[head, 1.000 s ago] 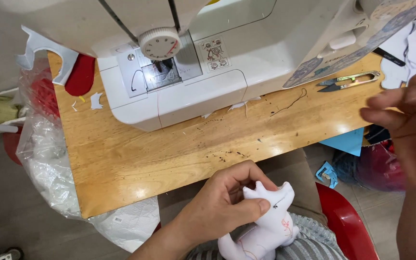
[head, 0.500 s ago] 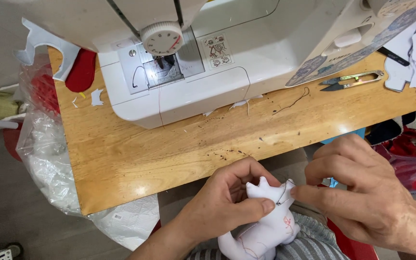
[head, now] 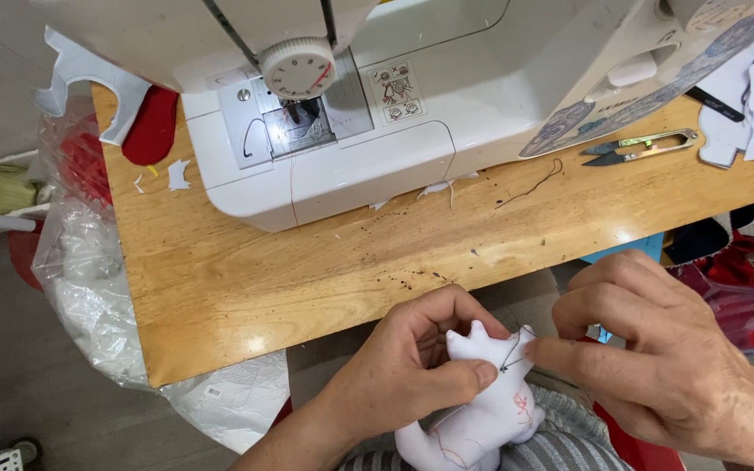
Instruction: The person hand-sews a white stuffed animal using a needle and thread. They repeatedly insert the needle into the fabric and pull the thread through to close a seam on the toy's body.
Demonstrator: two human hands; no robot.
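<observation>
A small white stuffed toy with red stitched marks rests in my lap below the table's front edge. My left hand grips its upper part, thumb pressed across the front. My right hand has its fingertips pinched at the toy's right ear, on a thin needle with dark thread. A white sewing machine stands on the wooden table above both hands.
Thread snips lie at the table's right, beside white cut fabric pieces. A loose dark thread lies near the machine. A clear plastic bag hangs off the table's left side, with red fabric above it.
My right hand came down from the table's right edge to the toy and now pinches at its ear. My left hand kept hold of the toy.
</observation>
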